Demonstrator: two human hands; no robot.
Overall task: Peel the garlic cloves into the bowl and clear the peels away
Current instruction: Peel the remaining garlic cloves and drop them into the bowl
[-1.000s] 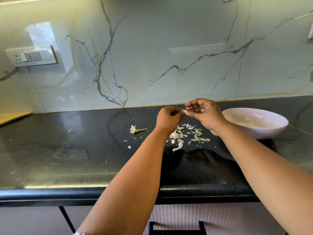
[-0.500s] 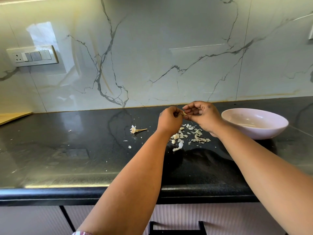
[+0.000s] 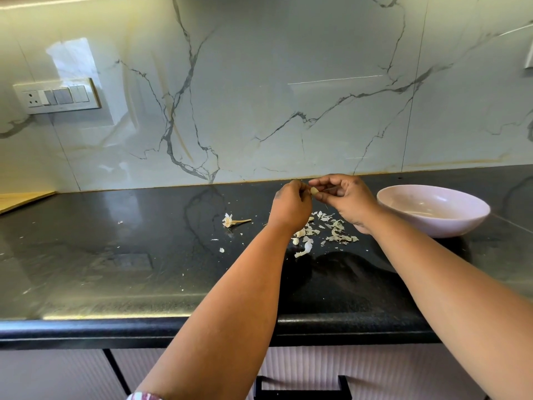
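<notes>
Black stone forms the desk (image 3: 121,272), which meets a white marble wall (image 3: 288,96) carrying one switch panel (image 3: 57,96) at the far left. One dry garlic stalk (image 3: 234,221) lies on the desk left of the hands, with a few loose flakes scattered near it. Two hands are raised above the desk, close together. The left hand (image 3: 290,207) has its fingers curled, with the fingertips meeting the right hand's at one garlic clove (image 3: 315,192). The right hand (image 3: 344,199) has its fingers bent inward and pinches the pale clove between thumb and fingers. The clove is held in the air between the two hands, above the peels. Beneath the hands lies one loose heap of garlic peels (image 3: 326,233), too many thin pieces to count, spread on the desk just left of the bowl. One pale pink bowl (image 3: 432,210) stands on the desk right of the right hand, near the wrist. Its visible inside shows only a light sheen; its near part is hidden behind the rim.
</notes>
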